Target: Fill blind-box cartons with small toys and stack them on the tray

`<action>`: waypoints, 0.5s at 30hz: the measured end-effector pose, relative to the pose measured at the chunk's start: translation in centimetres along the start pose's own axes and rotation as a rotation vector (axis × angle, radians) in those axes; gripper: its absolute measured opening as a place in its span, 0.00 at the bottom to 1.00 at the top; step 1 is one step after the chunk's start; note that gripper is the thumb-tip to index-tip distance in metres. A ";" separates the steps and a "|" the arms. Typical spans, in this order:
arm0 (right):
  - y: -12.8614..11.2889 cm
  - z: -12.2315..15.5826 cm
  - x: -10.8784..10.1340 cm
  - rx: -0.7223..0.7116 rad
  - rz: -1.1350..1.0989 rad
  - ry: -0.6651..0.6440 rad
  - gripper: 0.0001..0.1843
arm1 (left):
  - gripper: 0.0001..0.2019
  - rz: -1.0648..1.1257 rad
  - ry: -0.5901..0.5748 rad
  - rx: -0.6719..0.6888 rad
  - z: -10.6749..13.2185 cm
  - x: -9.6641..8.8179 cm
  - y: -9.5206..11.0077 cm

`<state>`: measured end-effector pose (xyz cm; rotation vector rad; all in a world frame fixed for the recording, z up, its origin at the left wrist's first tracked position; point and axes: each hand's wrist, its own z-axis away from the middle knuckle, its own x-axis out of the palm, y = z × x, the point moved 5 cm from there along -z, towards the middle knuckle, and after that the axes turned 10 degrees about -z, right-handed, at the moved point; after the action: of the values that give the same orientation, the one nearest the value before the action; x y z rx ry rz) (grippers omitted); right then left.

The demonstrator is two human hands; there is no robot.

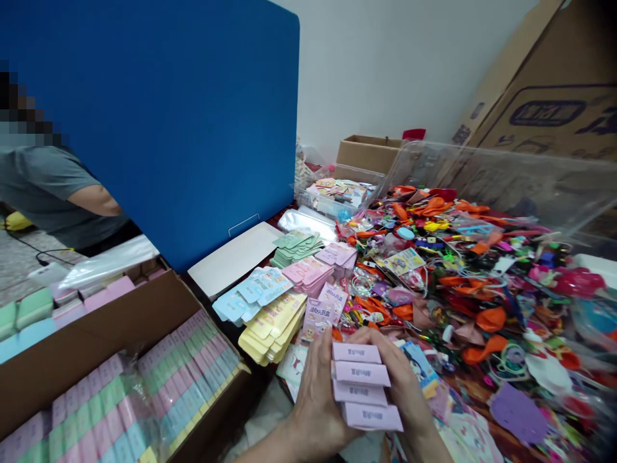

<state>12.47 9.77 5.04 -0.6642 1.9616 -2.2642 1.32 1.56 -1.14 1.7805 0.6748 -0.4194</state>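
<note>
While the left hand [315,393] and the right hand [402,376] press in from either side, both grasp a stack of lilac card packets [361,384], held low in front of the person and slightly fanned. The forearms angle inward, the left palm cups one edge, and the right fingers curve over the top corner. Just beyond lie loose piles of yellow packets [272,326], pink packets [308,275], pale blue packets [253,292] and green packets [295,249]. To the left, an open cardboard carton [96,341] holds packed rows of pastel packets. To the right, a heap of balloons and small toys [457,283] sits within a clear plastic bin [506,180]. A co-worker in a grey T-shirt [48,193] stands past a blue partition [154,128].
</note>
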 end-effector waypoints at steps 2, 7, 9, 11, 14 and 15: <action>0.8 -1.1 0.1 0.051 0.056 0.005 0.24 | 0.68 -0.047 0.040 -0.001 0.6 -0.9 -0.2; 4.0 -6.1 -0.7 0.052 0.225 0.139 0.27 | 0.70 -0.091 0.106 -0.001 1.8 -2.4 -0.5; 5.0 -7.9 -0.5 0.036 0.273 0.163 0.32 | 0.70 -0.076 0.124 0.019 2.5 -2.3 -0.5; 5.9 -9.0 -0.1 0.036 0.289 0.159 0.32 | 0.63 -0.055 0.103 0.043 3.2 -1.8 -0.5; 6.8 -9.6 0.2 0.106 0.222 0.092 0.25 | 0.51 -0.005 0.006 0.079 4.1 -0.7 -0.8; 6.9 -9.5 0.1 0.140 0.181 0.070 0.24 | 0.49 0.017 -0.019 0.090 4.2 -0.5 -1.0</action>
<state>7.39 17.32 -2.43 -0.3810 1.7890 -2.3144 0.53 -2.38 -2.87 1.8638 0.6349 -0.4610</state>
